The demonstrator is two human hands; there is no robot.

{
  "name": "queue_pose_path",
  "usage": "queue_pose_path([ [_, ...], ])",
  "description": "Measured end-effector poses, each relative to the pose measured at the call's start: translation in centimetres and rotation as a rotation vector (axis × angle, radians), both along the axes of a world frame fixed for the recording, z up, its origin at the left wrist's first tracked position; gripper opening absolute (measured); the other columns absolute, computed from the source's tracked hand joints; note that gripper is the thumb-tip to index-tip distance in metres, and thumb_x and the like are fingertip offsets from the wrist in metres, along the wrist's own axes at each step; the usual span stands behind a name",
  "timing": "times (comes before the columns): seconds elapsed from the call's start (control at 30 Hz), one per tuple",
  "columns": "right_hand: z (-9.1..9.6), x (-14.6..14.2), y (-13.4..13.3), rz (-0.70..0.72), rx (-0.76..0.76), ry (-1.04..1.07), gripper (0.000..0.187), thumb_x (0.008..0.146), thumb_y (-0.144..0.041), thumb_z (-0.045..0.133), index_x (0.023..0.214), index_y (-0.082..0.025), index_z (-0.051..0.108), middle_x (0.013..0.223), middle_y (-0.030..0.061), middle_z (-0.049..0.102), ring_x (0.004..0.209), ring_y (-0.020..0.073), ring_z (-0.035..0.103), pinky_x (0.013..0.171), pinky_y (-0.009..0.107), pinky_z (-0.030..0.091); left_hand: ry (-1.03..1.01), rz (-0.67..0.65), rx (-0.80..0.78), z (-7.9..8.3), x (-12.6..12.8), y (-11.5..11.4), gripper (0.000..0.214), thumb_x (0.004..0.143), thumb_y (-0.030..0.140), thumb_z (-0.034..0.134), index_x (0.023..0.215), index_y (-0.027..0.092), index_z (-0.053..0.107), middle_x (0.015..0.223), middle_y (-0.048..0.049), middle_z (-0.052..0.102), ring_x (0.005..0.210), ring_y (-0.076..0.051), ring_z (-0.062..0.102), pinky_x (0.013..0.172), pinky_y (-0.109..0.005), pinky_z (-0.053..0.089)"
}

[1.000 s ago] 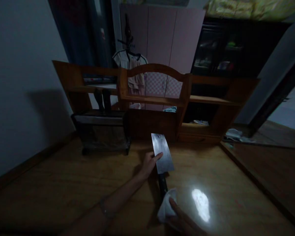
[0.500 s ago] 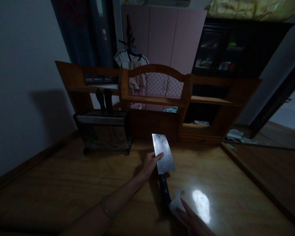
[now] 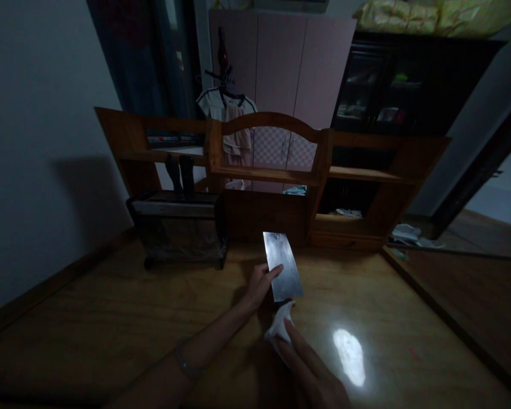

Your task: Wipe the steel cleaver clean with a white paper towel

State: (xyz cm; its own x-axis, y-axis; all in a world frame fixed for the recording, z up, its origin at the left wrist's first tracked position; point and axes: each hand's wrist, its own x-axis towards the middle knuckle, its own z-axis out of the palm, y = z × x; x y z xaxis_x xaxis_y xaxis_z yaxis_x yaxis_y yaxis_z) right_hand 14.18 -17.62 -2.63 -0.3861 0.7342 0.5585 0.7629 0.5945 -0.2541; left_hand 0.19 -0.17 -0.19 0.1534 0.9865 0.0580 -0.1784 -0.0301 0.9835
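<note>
A cleaver (image 3: 286, 279) with a broad metal blade is held above the wooden table (image 3: 366, 307), blade pointing away from me. My left hand (image 3: 260, 286) pinches the blade by its left edge, thumb on the upper face. Wrapped over the dark handle is a white cloth (image 3: 281, 328), gripped by my right hand (image 3: 309, 363). Cloth and fingers hide most of the handle. Behind and to the left stands a knife block (image 3: 176, 227) with dark frame and see-through front; two black knife handles (image 3: 181, 175) stick up from it.
A wooden shelf unit (image 3: 267, 215) runs along the table's back edge. On the left is a white wall (image 3: 46, 170). A raised wooden edge (image 3: 443, 312) borders the table on the right. Bright light reflects off the tabletop. Beyond are a pink wardrobe (image 3: 276, 68) and a dark cabinet (image 3: 413, 85).
My right hand has slid the white cloth up the handle, from its butt end to near the blade. My left hand and the cleaver have stayed in place.
</note>
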Motion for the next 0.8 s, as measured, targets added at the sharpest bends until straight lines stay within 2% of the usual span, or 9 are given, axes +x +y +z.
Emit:
queue_pose_path([
  [0.13,-0.3,-0.8,1.6,0.128,0.114,-0.061,0.051,0.086,-0.003,0.045,0.136,-0.013,0.049,0.147,0.0178,0.039,0.136,0.0295,0.034,0.103,0.038,0.045,-0.001,0.012,-0.005,0.1,0.0,0.0,0.039,0.070,0.048,0.072,0.072,0.009,0.071,0.067,-0.0054,0.066,0.058,-0.015,0.055,0.056,-0.025,0.037],
  [0.27,-0.5,-0.7,1.9,0.141,0.146,-0.042,0.050,0.088,-0.003,0.044,0.137,-0.011,0.046,0.148,0.0182,0.038,0.139,0.0278,0.029,0.105,0.039,0.043,-0.003,0.012,-0.022,-0.1,0.0,0.0,0.038,0.071,0.047,0.072,0.070,0.009,0.070,0.066,-0.0046,0.065,0.057,-0.014,0.053,0.054,-0.024,0.035],
  [0.53,-0.5,0.1,0.6,0.117,0.156,-0.123,0.049,0.088,-0.002,0.043,0.135,-0.014,0.050,0.143,0.0141,0.046,0.135,0.0244,0.036,0.105,0.033,0.042,-0.007,-0.008,-0.020,-0.5,-0.1,0.1,0.041,0.071,0.050,0.071,0.075,0.009,0.072,0.069,-0.0064,0.067,0.060,-0.016,0.057,0.055,-0.024,0.036],
  [0.67,-0.8,0.0,-0.2,0.076,0.168,-0.081,0.040,0.094,-0.011,0.042,0.131,-0.017,0.053,0.139,0.0126,0.053,0.133,0.0229,0.041,0.104,0.032,0.044,-0.006,-0.006,-0.018,-0.3,-0.1,0.1,0.043,0.069,0.051,0.072,0.076,0.009,0.073,0.070,-0.0069,0.068,0.061,-0.017,0.058,0.056,-0.025,0.038],
  [0.8,-0.6,0.1,-0.9,0.082,0.153,-0.111,0.032,0.094,-0.015,0.044,0.123,-0.016,0.060,0.134,0.0140,0.057,0.131,0.0231,0.045,0.103,0.030,0.045,0.005,-0.001,-0.018,-0.1,-0.1,0.1,0.042,0.069,0.050,0.072,0.075,0.009,0.073,0.069,-0.0060,0.068,0.060,-0.016,0.057,0.057,-0.025,0.037],
])
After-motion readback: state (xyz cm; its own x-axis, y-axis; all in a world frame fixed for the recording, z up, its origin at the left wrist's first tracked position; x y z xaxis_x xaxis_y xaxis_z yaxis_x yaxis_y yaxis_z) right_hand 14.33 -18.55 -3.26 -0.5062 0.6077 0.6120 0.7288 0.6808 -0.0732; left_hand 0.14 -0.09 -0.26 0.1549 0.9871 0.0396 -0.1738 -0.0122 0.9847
